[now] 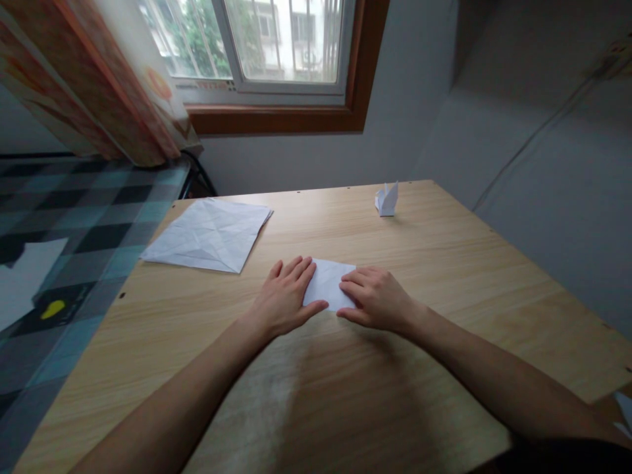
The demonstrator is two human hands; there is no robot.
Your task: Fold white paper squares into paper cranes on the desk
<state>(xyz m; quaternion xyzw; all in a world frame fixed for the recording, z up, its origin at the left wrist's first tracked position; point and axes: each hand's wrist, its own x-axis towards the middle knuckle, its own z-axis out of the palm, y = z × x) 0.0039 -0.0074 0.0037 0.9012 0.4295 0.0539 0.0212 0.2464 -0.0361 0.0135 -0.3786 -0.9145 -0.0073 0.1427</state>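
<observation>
A small folded piece of white paper lies on the wooden table, between my two hands. My left hand rests flat on its left edge, fingers stretched out and the thumb pointing along the near edge. On the right side, my right hand has bent fingers over the paper's right edge, with the thumb at the near right corner. It appears to hold the paper there. Both hands partly cover the paper's sides.
A larger stack of creased white paper lies at the table's far left. A folded white paper figure stands near the back edge. A checked cloth with papers is left of the wooden table. Behind are a window and a curtain.
</observation>
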